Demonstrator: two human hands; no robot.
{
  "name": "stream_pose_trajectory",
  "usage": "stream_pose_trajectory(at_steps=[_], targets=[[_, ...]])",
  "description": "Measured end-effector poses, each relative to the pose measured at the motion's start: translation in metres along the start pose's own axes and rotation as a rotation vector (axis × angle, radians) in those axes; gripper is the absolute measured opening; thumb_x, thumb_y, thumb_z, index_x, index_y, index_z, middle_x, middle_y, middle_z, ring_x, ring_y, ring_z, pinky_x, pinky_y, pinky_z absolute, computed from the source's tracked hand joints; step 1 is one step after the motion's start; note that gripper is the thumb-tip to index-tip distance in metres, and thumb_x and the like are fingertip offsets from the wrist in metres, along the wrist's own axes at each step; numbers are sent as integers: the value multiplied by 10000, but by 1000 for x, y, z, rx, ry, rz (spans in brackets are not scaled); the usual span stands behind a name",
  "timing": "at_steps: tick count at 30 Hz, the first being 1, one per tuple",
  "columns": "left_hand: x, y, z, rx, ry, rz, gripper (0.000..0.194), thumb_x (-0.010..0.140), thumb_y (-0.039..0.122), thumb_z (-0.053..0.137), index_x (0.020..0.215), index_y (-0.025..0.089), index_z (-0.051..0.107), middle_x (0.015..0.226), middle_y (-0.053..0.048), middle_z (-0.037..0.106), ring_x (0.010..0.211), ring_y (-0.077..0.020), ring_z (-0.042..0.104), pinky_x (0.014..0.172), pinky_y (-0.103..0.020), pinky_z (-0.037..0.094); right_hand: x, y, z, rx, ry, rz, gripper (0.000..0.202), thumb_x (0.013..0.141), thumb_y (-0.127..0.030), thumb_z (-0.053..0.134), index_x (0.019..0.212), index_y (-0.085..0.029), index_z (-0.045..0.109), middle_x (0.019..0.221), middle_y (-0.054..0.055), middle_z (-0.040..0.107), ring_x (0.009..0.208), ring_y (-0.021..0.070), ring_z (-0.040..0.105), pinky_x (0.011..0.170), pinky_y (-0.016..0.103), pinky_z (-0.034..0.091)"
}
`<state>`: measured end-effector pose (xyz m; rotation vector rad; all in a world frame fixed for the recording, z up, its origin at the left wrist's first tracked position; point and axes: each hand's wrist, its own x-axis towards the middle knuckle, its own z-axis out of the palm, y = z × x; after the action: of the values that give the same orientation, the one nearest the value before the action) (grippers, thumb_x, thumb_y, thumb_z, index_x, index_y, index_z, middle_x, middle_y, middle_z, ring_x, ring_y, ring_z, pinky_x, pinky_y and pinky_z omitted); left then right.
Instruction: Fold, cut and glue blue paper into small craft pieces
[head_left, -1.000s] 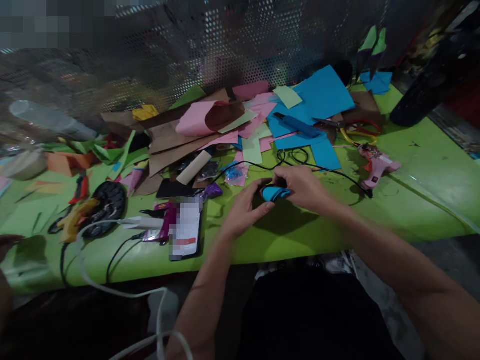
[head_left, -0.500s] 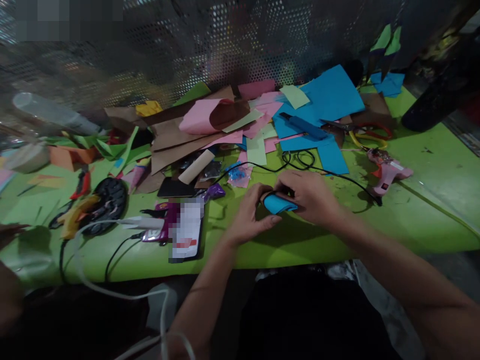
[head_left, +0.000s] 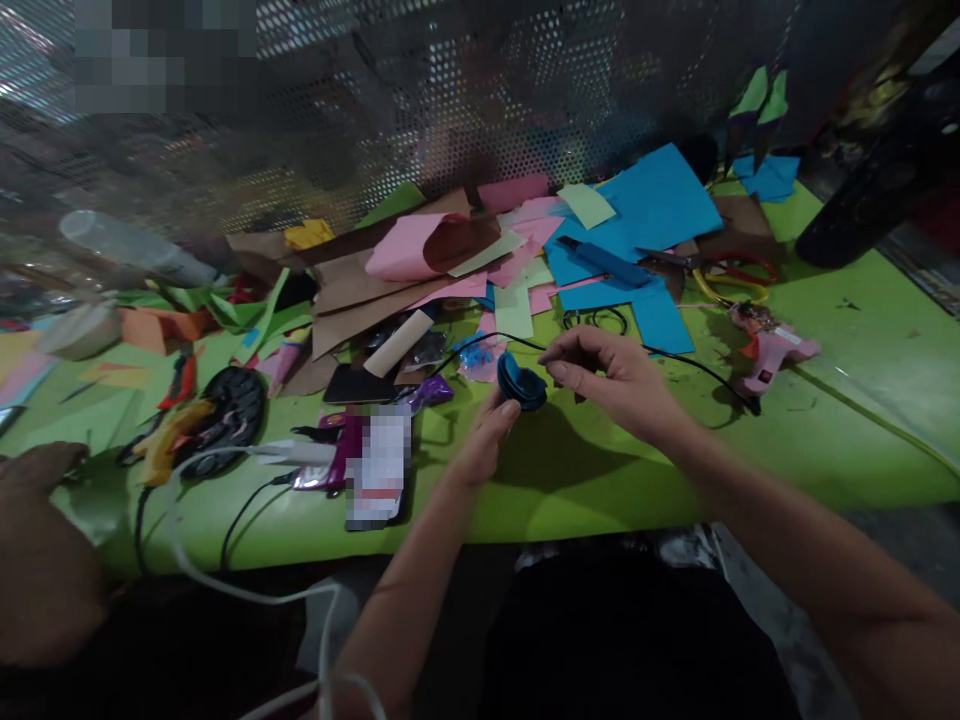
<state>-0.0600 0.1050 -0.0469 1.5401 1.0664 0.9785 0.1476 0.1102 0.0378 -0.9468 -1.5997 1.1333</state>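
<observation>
A small curled blue piece (head_left: 523, 385) with a dark rim is held in my left hand (head_left: 489, 435), the thumb over its near edge. Just to its right is my right hand (head_left: 592, 368), thumb and fingertips brought together and apart from the blue piece. Whether anything small is between those fingertips is too unclear to tell. Both hands are above the green tabletop (head_left: 585, 490). A black cable runs behind them.
Blue sheets (head_left: 660, 200), brown paper and pink paper lie along the back. Scissors (head_left: 731, 280) and a pink glue gun (head_left: 776, 355) are at right. A yellow glue gun (head_left: 169, 440) and phone (head_left: 382, 465) lie left. Another person's hand (head_left: 45, 480) is at far left.
My right hand has let go of the blue piece and moved slightly away. The piece has turned in my left hand, showing its curled opening. The other person's hand has come further into view.
</observation>
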Motion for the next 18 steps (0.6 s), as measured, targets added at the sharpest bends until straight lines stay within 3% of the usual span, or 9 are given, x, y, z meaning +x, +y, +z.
stream_pose_trajectory(at_steps=[3,7,12,18], targets=[[0,7,0,-30,76,-18,782,833,753,508,1430,249,472,1445,-109,555,1385,-320,471,1125,-482,420,-3,-4,0,-80,3,-81,205,893,-347,670,1039,-205,688,845,15,638,739,136,557,629,255,418],[0,25,2,128,71,39,646,826,720,567,1266,248,539,1289,-100,611,1274,-304,530,1069,-449,439,-5,-3,2,-187,-27,-211,355,829,-366,764,1137,-214,672,1002,53,660,870,177,591,693,279,460],[1,36,5,229,85,115,544,850,637,598,1204,233,513,1178,-87,589,1119,-259,558,1000,-407,453,-5,-1,3,-305,-11,-309,147,878,-233,685,1025,-225,679,979,55,683,931,196,613,734,297,486],[2,36,4,99,39,98,567,801,579,677,1228,261,482,1216,-72,575,1180,-256,538,1037,-395,439,-6,-3,3,-346,-39,-343,115,862,-193,664,971,-228,661,943,46,692,899,188,628,768,307,486]])
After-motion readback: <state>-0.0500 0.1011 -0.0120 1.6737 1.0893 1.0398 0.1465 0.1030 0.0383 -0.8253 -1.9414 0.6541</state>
